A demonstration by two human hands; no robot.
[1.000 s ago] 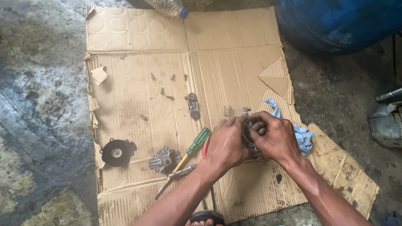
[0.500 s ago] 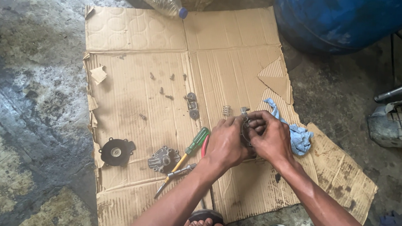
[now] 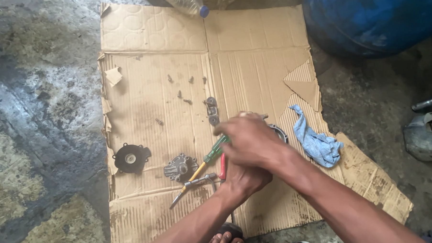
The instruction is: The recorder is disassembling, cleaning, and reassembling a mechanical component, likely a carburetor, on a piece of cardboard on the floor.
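Since half a second ago, your right hand [image 3: 247, 139] is crossing over your left hand [image 3: 244, 178], reaching toward the green-handled screwdriver [image 3: 205, 162]. Item: round metal housing [image 3: 279, 132], mostly hidden beneath both hands on the cardboard [image 3: 252, 62]; whether either hand is gripping it, you cannot tell. Handling, judged: heavy, rigid, likely greasy; hold by the rim. Axis: unclear. Screwdriver is lying diagonally, tip pointing lower left.
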